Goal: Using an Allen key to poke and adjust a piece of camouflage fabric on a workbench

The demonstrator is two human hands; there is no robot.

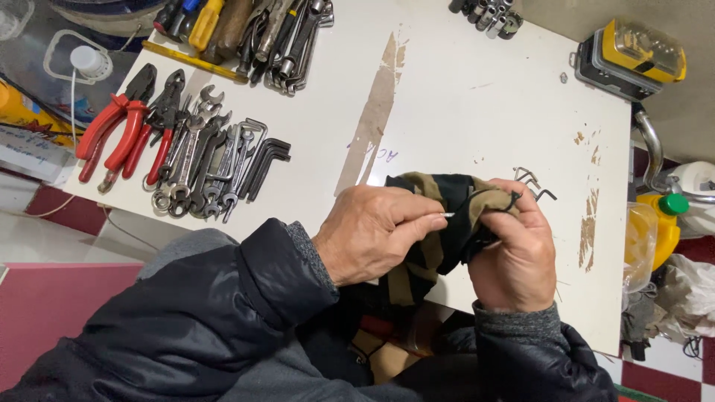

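The left hand [372, 234] is pinching a thin pale needle-like pin [445, 216] in its grip, while the right hand [518, 249] is clenching the dark striped cloth [439, 223] near the table [477, 97] edge. Likely mid-stitch; steadiness seems needed. Pliers [119, 130] are lying far left.

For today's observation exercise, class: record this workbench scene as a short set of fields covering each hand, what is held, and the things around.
Left hand: pinches a thin pale pin-like item, too small to identify
Right hand: grips a black and olive cloth
Surface: white table, paint scuffed
Far left: red-handled pliers, wrenches, hex keys
Beside right hand: loose hex keys
Far right corner: yellow case
Sleeves: dark padded jacket
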